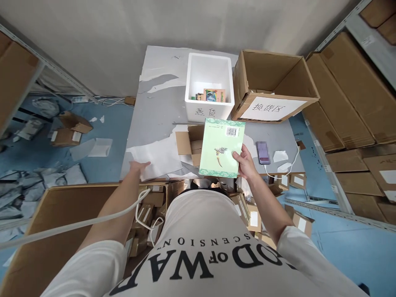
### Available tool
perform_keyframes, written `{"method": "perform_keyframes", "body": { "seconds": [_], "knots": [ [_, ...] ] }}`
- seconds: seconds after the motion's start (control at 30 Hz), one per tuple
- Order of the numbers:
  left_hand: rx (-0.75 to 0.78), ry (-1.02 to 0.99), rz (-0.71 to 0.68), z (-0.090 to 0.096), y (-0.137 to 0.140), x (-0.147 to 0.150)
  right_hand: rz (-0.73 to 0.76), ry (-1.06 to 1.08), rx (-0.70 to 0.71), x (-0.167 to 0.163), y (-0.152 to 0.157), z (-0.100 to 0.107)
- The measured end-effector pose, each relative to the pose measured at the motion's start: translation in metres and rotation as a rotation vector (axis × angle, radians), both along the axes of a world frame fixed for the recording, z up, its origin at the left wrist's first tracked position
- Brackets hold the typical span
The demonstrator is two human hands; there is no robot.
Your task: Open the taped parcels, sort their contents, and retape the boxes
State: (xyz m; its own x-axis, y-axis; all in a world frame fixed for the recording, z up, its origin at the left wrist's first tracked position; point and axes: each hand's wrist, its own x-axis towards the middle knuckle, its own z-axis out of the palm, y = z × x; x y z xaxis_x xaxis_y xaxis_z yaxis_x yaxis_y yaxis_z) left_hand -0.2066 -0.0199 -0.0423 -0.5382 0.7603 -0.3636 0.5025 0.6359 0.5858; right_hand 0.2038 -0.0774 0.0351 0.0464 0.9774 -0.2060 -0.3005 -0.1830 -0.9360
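My right hand (246,163) grips the right edge of a light green book (221,150), thumb on top. A barcode and a small drawing are on the cover facing me. The book is held over the table's front part and covers part of a small open cardboard box (183,142). My left hand (138,166) rests at the left end of a white sheet (162,159), thumb stretched out to the right. Its other fingers are only partly visible, and I see nothing held in it.
Behind the book stands a white foam box (209,110) with several books or cards inside. An open carton (275,109) with a handwritten label is right of it. A phone (262,152) with a cable lies at right. Shelves of cartons (346,90) flank the table.
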Motion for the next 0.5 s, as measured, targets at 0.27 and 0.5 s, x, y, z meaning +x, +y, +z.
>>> {"method": "perform_keyframes", "body": {
  "seconds": [0.27,0.5],
  "knots": [
    [0.161,-0.728,-0.186,0.055,-0.043,0.104,-0.023,-0.152,0.192,0.002,0.02,0.0],
    [-0.106,-1.744,-0.417,0.13,-0.027,0.158,0.017,-0.6,0.683,0.007,0.036,0.024]
  ]
}}
